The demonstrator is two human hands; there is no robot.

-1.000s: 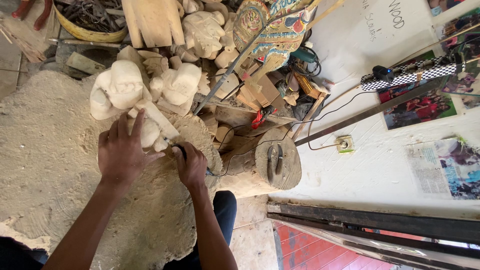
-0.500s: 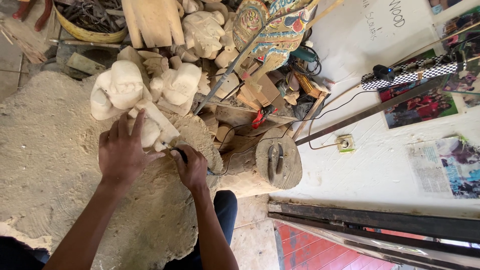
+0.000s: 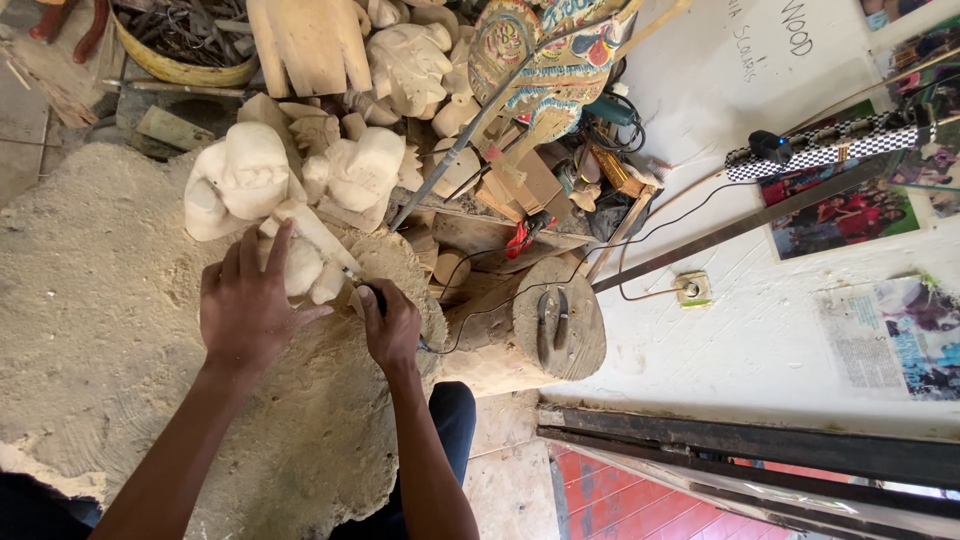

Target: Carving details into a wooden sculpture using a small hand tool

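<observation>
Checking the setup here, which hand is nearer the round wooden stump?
Right. The right hand grips a tool just left of the stump; the left hand rests on the pale carving, farther away.

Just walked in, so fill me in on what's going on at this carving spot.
A person sits over a sawdust-covered work surface, carving pale wood. The left hand presses down on a small unfinished wooden carving, fingers spread. The right hand grips a dark-handled corded tool against the piece's edge; its cord runs toward a wall socket. More unpainted carvings are piled just beyond, beside a log stump.
</observation>
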